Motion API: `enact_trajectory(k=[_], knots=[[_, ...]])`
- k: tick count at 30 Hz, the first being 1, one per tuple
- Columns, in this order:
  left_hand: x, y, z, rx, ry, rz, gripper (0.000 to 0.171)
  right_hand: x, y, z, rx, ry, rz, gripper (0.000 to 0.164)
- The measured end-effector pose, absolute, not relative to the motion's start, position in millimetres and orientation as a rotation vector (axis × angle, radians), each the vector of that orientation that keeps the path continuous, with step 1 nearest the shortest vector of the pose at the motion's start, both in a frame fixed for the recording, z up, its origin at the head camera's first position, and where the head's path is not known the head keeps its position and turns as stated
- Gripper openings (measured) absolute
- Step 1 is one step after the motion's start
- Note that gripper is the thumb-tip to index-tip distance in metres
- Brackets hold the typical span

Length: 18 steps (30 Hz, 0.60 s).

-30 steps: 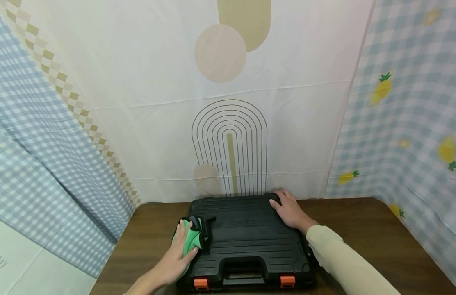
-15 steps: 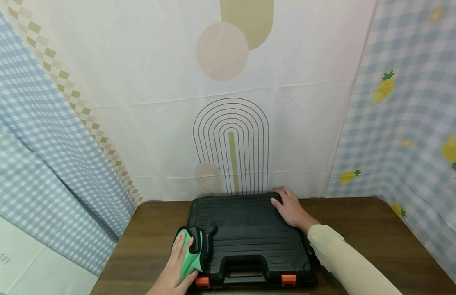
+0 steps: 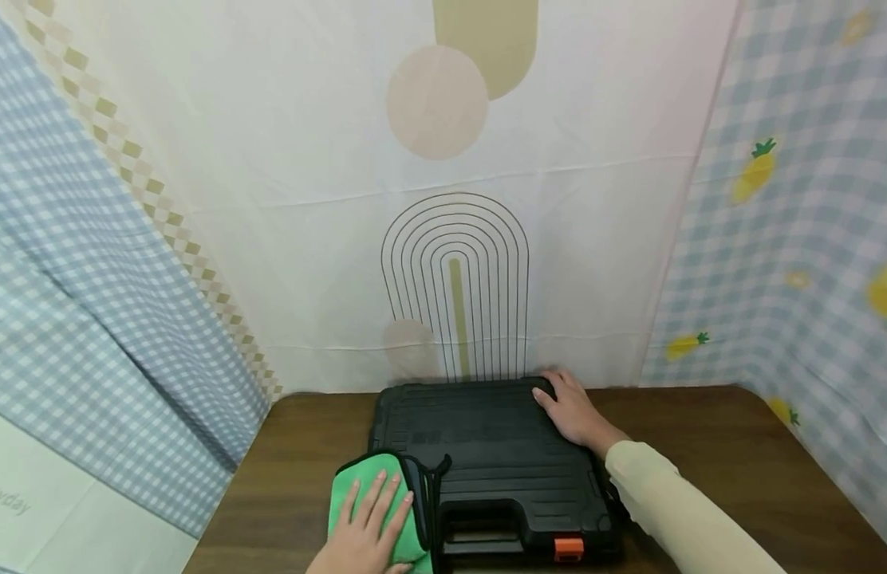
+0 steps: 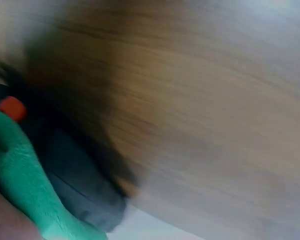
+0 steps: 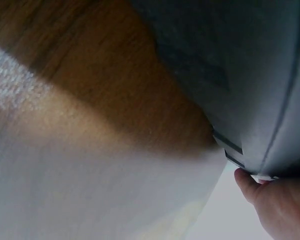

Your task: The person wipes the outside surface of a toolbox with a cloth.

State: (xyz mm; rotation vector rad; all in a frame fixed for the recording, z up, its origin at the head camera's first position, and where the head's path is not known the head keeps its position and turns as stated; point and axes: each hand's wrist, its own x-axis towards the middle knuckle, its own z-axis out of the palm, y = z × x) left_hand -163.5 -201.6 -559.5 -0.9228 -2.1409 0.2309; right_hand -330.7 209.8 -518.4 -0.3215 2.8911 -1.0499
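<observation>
A black plastic tool case [image 3: 486, 446] with a carry handle and an orange latch [image 3: 569, 549] lies flat on the table. My left hand [image 3: 368, 526] rests with straight fingers on a green and grey cloth [image 3: 379, 470] with black edging, over the case's front left corner. The cloth hides the left latch in the head view; an orange spot [image 4: 12, 108] shows beside it in the left wrist view. My right hand [image 3: 574, 413] holds the far right corner, thumb on the lid and fingers over the far edge. In the right wrist view, that hand [image 5: 285, 207] is at the case's edge.
The brown wooden table [image 3: 709, 454] extends on both sides of the case. A white printed cloth [image 3: 587, 279] hangs close behind it. Blue checked cloths hang at left [image 3: 113, 263] and right [image 3: 774, 239].
My left hand has slid the cloth toward me along the case's left side, spreading it wider and covering the left latch. The right hand stays at the far right corner.
</observation>
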Motion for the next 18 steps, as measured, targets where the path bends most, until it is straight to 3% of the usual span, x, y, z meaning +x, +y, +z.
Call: enact_trajectory(k=[18], knots=[[-156.6,-75.3,-547.4,-0.94,-2.231,0.437,0.073,-329.3,210.4,-519.5,-0.308,2.908,-1.047,0.069]])
